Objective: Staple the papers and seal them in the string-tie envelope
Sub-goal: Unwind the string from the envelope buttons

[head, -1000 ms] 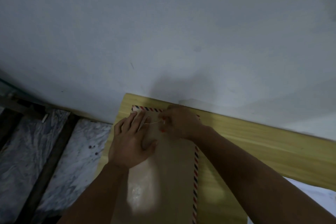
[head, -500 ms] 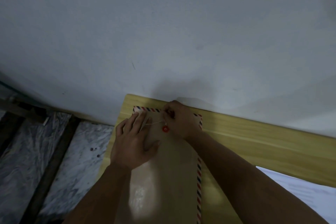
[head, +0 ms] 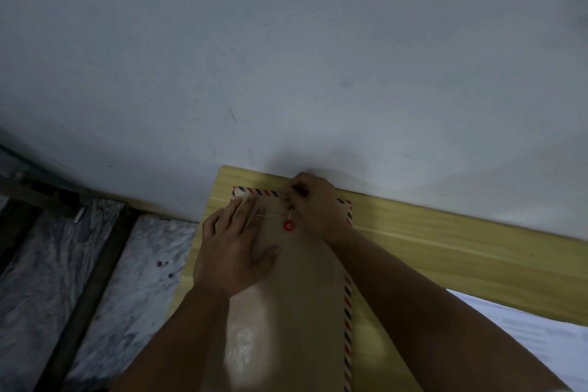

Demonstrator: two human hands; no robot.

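A person's left hand (head: 234,251) presses flat, fingers straight, on a brown string-tie envelope (head: 296,302) lying on a yellow wooden surface (head: 445,242) against a wall, while the right hand (head: 313,202) pinches the white string (head: 270,216) beside the red button (head: 289,226).

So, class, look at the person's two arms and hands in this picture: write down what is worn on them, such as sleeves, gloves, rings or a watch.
Nothing is worn that shows. The left hand and right hand are bare, with no gloves, and no rings are visible. Both forearms are bare as far as the picture's lower edge, with no sleeve, watch or bracelet in view. The light is dim, so small details such as nail markings cannot be made out.
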